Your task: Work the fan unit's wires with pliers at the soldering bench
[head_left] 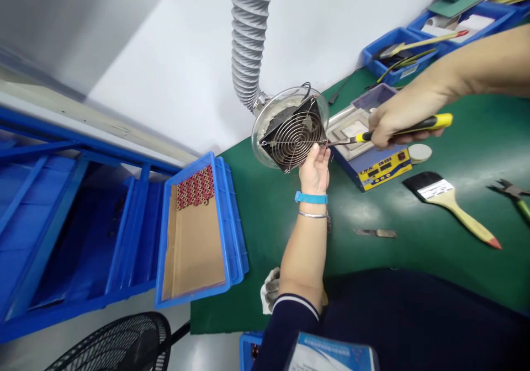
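the right hand (403, 118) closes round a yellow-and-black screwdriver (422, 125), its tip at the corner of the square fan (297, 134), whose lower edge the half-open left hand (315, 169) touches below the grey duct hose (249, 34).

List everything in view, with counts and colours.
Grille fan: one, black, before the hood
Screwdriver: one, yellow and black, at the fan's corner
Hood: one, clear, at the duct's end
Duct: one, grey, upper centre
Boxy unit: one, blue and yellow, behind the large brush
Round disc: one, white, beside the unit
Large brush: one, black bristles, right
Pliers: one, green-handled, right edge
Metal strip: one, centre right
Crates: stacked, blue, left
Small parts: many, red, in the top crate
Table: one, green
Left hand: one, at the fan
Right hand: one, around the screwdriver
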A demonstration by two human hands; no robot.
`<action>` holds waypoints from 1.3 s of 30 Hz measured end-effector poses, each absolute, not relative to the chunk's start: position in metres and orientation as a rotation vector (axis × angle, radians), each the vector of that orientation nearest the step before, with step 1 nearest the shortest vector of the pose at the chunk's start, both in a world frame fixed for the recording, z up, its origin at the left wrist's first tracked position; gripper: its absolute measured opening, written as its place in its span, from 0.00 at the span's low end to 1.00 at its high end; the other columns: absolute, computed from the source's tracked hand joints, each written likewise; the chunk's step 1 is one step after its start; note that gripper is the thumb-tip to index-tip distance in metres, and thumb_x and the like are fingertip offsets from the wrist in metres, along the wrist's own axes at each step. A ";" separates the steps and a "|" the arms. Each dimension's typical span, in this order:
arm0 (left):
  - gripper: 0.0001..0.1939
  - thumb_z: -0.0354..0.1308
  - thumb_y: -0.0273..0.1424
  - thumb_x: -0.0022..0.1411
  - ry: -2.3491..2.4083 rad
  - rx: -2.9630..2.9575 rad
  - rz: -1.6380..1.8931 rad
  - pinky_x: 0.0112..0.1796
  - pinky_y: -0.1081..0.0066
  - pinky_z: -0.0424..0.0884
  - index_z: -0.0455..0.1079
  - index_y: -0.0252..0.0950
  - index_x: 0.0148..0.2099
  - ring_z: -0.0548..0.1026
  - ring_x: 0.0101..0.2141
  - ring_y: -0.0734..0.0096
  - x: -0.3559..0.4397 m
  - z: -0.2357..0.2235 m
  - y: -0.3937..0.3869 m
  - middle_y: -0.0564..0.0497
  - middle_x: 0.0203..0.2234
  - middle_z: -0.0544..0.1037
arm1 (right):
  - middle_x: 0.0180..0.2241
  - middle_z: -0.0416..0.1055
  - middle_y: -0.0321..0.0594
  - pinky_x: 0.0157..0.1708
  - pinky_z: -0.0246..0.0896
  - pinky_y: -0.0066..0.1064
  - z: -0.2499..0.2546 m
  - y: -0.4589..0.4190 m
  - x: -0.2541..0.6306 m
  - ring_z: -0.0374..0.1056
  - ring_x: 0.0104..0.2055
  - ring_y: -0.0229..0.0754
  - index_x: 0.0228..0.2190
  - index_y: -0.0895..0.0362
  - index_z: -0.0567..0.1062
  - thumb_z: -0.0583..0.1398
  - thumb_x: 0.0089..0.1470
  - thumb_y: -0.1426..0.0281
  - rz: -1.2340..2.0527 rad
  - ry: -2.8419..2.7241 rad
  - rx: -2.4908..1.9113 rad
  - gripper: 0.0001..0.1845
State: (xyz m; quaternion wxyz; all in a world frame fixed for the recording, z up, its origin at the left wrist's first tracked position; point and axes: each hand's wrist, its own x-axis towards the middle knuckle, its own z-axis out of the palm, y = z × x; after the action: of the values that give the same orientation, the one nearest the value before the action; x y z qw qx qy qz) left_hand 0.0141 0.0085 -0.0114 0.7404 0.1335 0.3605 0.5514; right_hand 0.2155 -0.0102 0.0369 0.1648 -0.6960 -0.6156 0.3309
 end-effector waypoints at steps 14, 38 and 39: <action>0.11 0.51 0.22 0.66 0.734 0.231 1.187 0.62 0.63 0.63 0.73 0.28 0.33 0.63 0.64 0.62 0.016 -0.013 0.009 0.45 0.56 0.74 | 0.23 0.51 0.32 0.16 0.51 0.21 -0.065 -0.050 0.164 0.48 0.19 0.31 0.34 0.61 0.65 0.53 0.56 0.62 2.484 -0.744 0.237 0.13; 0.11 0.50 0.26 0.69 0.742 0.285 1.192 0.59 0.62 0.66 0.73 0.30 0.37 0.66 0.62 0.62 0.013 -0.003 0.010 0.49 0.56 0.74 | 0.39 0.65 0.54 0.35 0.58 0.39 -0.011 -0.035 0.203 0.62 0.45 0.57 0.40 0.59 0.68 0.52 0.54 0.58 -0.457 -2.113 -1.915 0.19; 0.11 0.51 0.26 0.69 0.752 0.283 1.188 0.59 0.62 0.65 0.73 0.30 0.37 0.65 0.62 0.62 0.013 -0.003 0.008 0.48 0.56 0.74 | 0.39 0.66 0.54 0.38 0.60 0.41 -0.014 -0.033 0.203 0.63 0.45 0.58 0.40 0.59 0.67 0.52 0.51 0.58 -0.283 -2.046 -1.942 0.19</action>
State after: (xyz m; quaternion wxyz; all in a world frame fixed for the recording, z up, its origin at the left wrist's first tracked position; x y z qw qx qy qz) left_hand 0.0132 0.0085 -0.0025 0.7536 0.1298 0.3448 0.5444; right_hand 0.2028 -0.0334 -0.0144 0.1527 -0.6771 -0.7131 -0.0986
